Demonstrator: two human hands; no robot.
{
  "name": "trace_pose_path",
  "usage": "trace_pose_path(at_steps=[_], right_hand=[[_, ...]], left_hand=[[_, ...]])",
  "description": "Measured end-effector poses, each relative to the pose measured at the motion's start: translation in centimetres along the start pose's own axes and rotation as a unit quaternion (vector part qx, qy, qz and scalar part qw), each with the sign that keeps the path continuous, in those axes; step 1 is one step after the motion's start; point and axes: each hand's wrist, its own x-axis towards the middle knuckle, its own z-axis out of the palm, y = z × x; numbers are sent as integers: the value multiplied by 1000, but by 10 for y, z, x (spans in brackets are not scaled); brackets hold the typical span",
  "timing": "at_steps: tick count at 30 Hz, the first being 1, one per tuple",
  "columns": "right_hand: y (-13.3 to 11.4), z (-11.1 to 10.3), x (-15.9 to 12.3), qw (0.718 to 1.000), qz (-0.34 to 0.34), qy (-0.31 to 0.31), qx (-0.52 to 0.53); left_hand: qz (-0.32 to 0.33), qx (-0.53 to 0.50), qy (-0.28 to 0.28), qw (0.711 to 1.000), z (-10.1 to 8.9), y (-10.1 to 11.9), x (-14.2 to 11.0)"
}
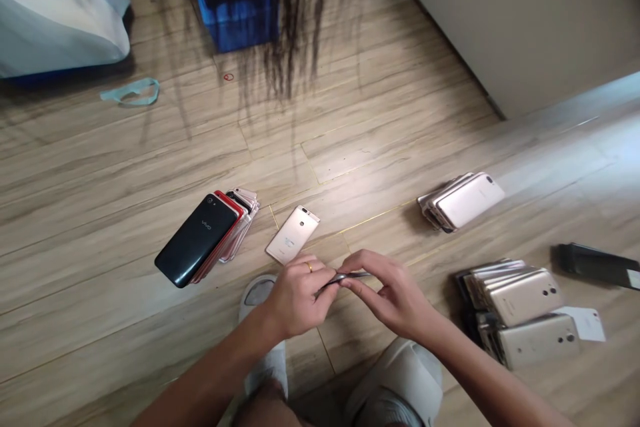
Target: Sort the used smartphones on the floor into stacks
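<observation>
My left hand (295, 297), with a ring on one finger, and my right hand (390, 290) meet low in the middle of the view. Both pinch a thin grey phone (347, 277) seen edge-on between them, one hand at each end. A single white-gold phone (293, 233) lies back-up on the wooden floor just beyond my left hand. Left of it is a fanned stack of phones (205, 237) with a black one on top.
A pile of pale phones (463, 200) lies to the right, and a bigger heap of silver phones (525, 310) at the lower right beside a white tag (585, 323) and a black device (597, 265). A blue crate (240, 13) and a white cabinet (530, 13) stand at the back. My slippered feet (265, 333) are below.
</observation>
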Motion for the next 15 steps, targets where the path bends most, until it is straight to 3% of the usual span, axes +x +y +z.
trace_pose_path(at_steps=[6, 11, 15], right_hand=[[8, 6, 0, 994, 75, 27, 75], [13, 5, -6, 981, 123, 67, 134], [9, 6, -10, 968, 146, 80, 187]], left_hand=[[-61, -12, 24, 998, 3, 5, 10], [-161, -111, 64, 979, 3, 12, 10], [-168, -182, 111, 963, 5, 18, 3]])
